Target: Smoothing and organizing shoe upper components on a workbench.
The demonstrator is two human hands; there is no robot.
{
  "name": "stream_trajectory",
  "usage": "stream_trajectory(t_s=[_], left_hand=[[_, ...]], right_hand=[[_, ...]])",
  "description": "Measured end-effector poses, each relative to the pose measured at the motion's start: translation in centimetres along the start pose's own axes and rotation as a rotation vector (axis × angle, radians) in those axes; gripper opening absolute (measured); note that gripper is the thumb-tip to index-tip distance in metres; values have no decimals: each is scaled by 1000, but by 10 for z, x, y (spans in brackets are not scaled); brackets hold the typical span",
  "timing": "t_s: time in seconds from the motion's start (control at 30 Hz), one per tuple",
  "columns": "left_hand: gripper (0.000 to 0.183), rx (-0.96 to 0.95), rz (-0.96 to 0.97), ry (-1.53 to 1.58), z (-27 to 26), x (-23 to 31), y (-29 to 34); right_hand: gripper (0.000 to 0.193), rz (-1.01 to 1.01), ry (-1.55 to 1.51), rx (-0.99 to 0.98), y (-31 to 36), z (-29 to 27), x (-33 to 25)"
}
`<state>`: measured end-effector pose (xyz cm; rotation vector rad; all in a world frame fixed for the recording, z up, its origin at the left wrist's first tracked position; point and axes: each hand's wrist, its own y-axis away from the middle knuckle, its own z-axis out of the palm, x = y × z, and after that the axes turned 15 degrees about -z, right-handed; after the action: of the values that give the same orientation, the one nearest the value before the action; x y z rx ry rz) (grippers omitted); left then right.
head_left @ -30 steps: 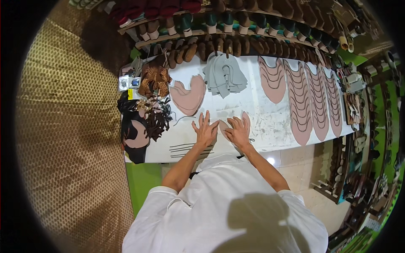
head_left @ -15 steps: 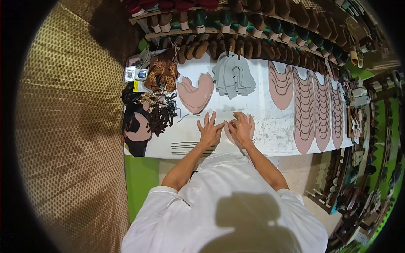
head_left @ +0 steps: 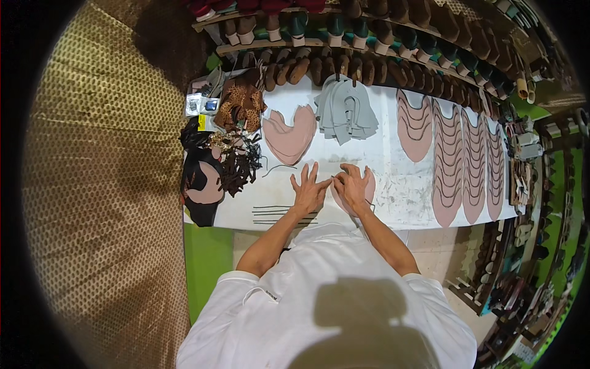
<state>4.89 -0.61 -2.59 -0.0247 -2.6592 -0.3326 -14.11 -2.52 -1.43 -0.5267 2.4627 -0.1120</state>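
Observation:
In front of me, a pink U-shaped shoe-upper piece (head_left: 370, 184) lies on the white table, partly covered by my right hand (head_left: 351, 187). The right thumb and fingertips are closed at its left edge, pinching what looks like the end of a thin dark strip (head_left: 372, 208). That strip also shows at the piece's right side, below the wrist. Just left of it is my left hand (head_left: 310, 194), its fingers spread and its thumb side close to the right fingertips. Several loose dark strips (head_left: 265, 214) lie side by side near my left forearm.
Pink upper pieces (head_left: 289, 138) lie beyond my left hand, with grey cut pieces (head_left: 347, 114) behind. Overlapping rows of dark-edged pink pieces (head_left: 447, 166) cover the right side. Leopard-print material (head_left: 241, 104) and dark scraps (head_left: 241, 166) heap at left. Shoe racks (head_left: 332, 46) line the back.
The view has shifted slightly, so the table's contents sit a little to the right. Both hands stay at the pink piece; the right fingertips have drawn in slightly closer together.

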Motion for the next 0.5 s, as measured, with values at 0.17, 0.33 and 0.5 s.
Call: stream_trajectory(t_s=[0.17, 0.33, 0.5], left_hand=[[44, -26, 16, -4, -4, 2, -2], [54, 42, 98, -117, -3, 9, -5], [52, 23, 132, -235, -3, 6, -6]], right_hand=[[18, -3, 25, 13, -1, 3, 4], [19, 4, 56, 21, -2, 2, 4], [21, 15, 17, -43, 8, -13, -1]])
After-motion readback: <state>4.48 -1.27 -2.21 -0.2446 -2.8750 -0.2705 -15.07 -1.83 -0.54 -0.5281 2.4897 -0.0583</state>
